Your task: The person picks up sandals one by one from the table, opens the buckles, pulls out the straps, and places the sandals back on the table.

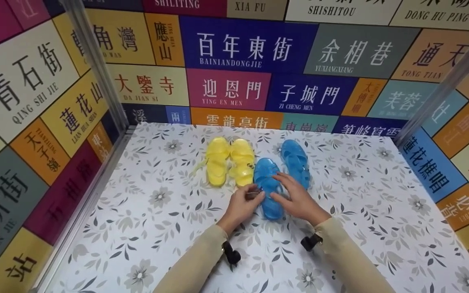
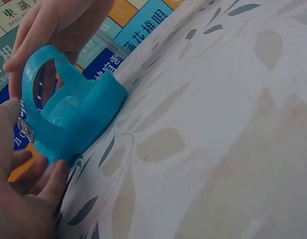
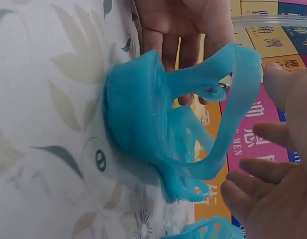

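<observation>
A blue jelly sandal [image 1: 273,209] lies sole down on the patterned cloth between both hands, toe away from me. Its heel strap [image 3: 248,74] stands up in a loop, and a round metal buckle [image 2: 26,130] shows on its left side. My left hand [image 1: 240,205] is beside that buckle, thumb tip close to it, its fingers loosely bent and apart along the sandal's side. On the other side is my right hand [image 1: 299,199], fingers spread and relaxed, thumb near the strap loop. Neither hand's fingers close round the sandal.
The second blue sandal [image 1: 293,152] lies behind and right of the first. A pair of yellow sandals [image 1: 217,173] sits side by side to the left. Panels with street names [image 1: 250,44] wall the floral-covered table [image 1: 136,228] at the back and sides.
</observation>
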`<control>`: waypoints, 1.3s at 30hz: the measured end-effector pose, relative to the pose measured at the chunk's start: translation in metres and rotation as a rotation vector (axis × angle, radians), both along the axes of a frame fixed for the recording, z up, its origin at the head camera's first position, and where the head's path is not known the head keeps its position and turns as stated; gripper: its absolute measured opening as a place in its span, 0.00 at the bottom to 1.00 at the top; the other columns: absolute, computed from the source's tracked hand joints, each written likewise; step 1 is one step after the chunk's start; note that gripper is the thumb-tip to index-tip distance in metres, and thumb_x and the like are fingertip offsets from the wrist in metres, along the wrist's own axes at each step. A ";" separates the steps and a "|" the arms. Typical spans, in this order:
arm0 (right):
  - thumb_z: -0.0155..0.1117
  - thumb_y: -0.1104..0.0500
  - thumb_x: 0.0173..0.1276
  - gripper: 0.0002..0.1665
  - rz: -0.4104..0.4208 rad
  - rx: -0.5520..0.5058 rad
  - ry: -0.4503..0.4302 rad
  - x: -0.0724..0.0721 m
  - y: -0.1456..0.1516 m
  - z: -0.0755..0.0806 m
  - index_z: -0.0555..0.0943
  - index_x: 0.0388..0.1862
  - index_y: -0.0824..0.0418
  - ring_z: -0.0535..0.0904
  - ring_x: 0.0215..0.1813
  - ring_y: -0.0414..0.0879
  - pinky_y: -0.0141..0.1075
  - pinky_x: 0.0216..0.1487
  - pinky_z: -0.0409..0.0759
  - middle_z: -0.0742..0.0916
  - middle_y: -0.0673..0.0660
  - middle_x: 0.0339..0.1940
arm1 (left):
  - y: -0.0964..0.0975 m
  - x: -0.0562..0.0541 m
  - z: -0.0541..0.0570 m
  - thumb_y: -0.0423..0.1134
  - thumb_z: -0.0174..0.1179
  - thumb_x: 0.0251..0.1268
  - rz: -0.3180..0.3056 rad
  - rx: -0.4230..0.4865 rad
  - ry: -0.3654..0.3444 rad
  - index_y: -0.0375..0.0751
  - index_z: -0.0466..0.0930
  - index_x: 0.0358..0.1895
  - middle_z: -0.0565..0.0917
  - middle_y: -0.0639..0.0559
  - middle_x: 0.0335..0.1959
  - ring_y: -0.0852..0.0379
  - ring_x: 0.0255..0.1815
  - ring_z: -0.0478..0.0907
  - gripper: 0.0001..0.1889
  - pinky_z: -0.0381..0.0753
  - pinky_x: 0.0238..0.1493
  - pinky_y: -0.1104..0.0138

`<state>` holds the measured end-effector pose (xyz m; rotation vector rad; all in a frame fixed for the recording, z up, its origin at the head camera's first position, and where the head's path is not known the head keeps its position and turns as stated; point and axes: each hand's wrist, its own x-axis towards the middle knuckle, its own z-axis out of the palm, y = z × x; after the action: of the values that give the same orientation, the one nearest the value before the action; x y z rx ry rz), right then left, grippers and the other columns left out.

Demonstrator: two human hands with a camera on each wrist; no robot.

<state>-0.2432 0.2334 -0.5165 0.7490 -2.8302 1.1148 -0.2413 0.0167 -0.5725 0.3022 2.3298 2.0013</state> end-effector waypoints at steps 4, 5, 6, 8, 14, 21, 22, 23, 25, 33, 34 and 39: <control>0.69 0.51 0.76 0.46 -0.035 -0.023 -0.109 0.009 0.008 -0.006 0.61 0.82 0.68 0.66 0.78 0.68 0.62 0.69 0.75 0.65 0.72 0.81 | -0.004 0.005 0.001 0.46 0.70 0.71 -0.107 0.020 -0.037 0.28 0.65 0.76 0.79 0.37 0.68 0.44 0.64 0.82 0.39 0.85 0.60 0.59; 0.69 0.51 0.76 0.48 -0.041 -0.020 -0.138 0.010 0.010 -0.007 0.58 0.83 0.69 0.68 0.77 0.69 0.62 0.68 0.76 0.64 0.73 0.81 | -0.005 0.006 0.001 0.45 0.72 0.69 -0.129 0.020 -0.040 0.28 0.63 0.78 0.77 0.36 0.70 0.43 0.65 0.81 0.42 0.84 0.61 0.58; 0.70 0.51 0.74 0.50 -0.047 -0.025 -0.172 0.011 0.011 -0.009 0.57 0.83 0.69 0.69 0.76 0.69 0.62 0.67 0.76 0.64 0.73 0.81 | -0.006 0.007 0.000 0.43 0.74 0.66 -0.145 0.017 -0.046 0.28 0.60 0.79 0.75 0.35 0.72 0.42 0.66 0.80 0.45 0.84 0.61 0.58; 0.74 0.50 0.71 0.56 -0.048 -0.014 -0.213 0.013 0.013 -0.014 0.54 0.84 0.71 0.70 0.75 0.70 0.62 0.68 0.76 0.63 0.73 0.82 | -0.007 0.009 -0.001 0.40 0.78 0.61 -0.168 0.002 -0.050 0.29 0.56 0.81 0.72 0.34 0.74 0.42 0.67 0.79 0.51 0.84 0.62 0.58; 0.85 0.49 0.58 0.64 0.028 -0.019 -0.211 0.013 0.014 -0.029 0.59 0.82 0.72 0.72 0.74 0.66 0.60 0.72 0.72 0.73 0.71 0.76 | -0.007 0.009 0.002 0.34 0.83 0.51 -0.207 -0.088 -0.089 0.32 0.62 0.79 0.81 0.42 0.64 0.47 0.63 0.82 0.52 0.83 0.62 0.60; 0.86 0.45 0.56 0.60 -0.036 -0.007 -0.178 0.017 0.009 -0.036 0.66 0.80 0.67 0.76 0.70 0.60 0.58 0.71 0.73 0.79 0.65 0.71 | -0.005 0.007 0.003 0.32 0.83 0.51 -0.202 -0.156 -0.063 0.36 0.72 0.73 0.85 0.49 0.52 0.53 0.53 0.86 0.43 0.86 0.55 0.63; 0.86 0.45 0.55 0.60 -0.041 -0.011 -0.181 0.017 0.009 -0.036 0.67 0.79 0.66 0.77 0.69 0.59 0.57 0.70 0.75 0.80 0.64 0.70 | -0.005 0.007 0.003 0.31 0.82 0.51 -0.202 -0.155 -0.048 0.35 0.73 0.72 0.85 0.49 0.51 0.53 0.52 0.86 0.42 0.86 0.54 0.63; 0.87 0.46 0.54 0.60 -0.042 -0.020 -0.184 0.017 0.008 -0.035 0.67 0.79 0.66 0.79 0.67 0.58 0.56 0.69 0.76 0.81 0.63 0.69 | -0.005 0.006 0.003 0.30 0.82 0.51 -0.202 -0.154 -0.033 0.34 0.74 0.71 0.85 0.48 0.51 0.54 0.51 0.86 0.41 0.86 0.54 0.64; 0.88 0.47 0.53 0.59 -0.042 -0.034 -0.184 0.016 0.008 -0.034 0.69 0.78 0.65 0.81 0.64 0.55 0.54 0.66 0.78 0.83 0.61 0.67 | -0.004 0.005 0.003 0.30 0.82 0.50 -0.198 -0.157 -0.002 0.34 0.75 0.69 0.84 0.48 0.50 0.54 0.50 0.85 0.40 0.86 0.53 0.65; 0.88 0.51 0.52 0.54 -0.055 -0.050 -0.130 0.014 0.004 -0.030 0.73 0.76 0.63 0.82 0.60 0.54 0.51 0.60 0.82 0.84 0.60 0.63 | -0.001 0.003 0.005 0.33 0.83 0.49 -0.159 -0.185 0.094 0.37 0.80 0.62 0.81 0.46 0.48 0.51 0.47 0.82 0.34 0.86 0.50 0.65; 0.88 0.52 0.52 0.54 -0.060 -0.049 -0.126 0.014 0.004 -0.030 0.73 0.76 0.63 0.81 0.60 0.55 0.51 0.60 0.82 0.84 0.60 0.63 | 0.000 0.004 0.005 0.33 0.84 0.49 -0.153 -0.195 0.102 0.38 0.80 0.62 0.81 0.46 0.48 0.51 0.47 0.83 0.34 0.86 0.49 0.65; 0.87 0.55 0.54 0.55 -0.098 -0.054 -0.143 0.014 0.002 -0.033 0.70 0.78 0.64 0.80 0.63 0.56 0.50 0.61 0.82 0.82 0.63 0.67 | 0.003 0.005 0.004 0.32 0.81 0.53 -0.129 -0.193 0.093 0.35 0.75 0.72 0.85 0.47 0.48 0.51 0.48 0.84 0.40 0.86 0.51 0.64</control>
<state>-0.2293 0.2352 -0.5498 0.5416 -2.9012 1.2729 -0.2359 0.0194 -0.5684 0.5298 2.4644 1.7246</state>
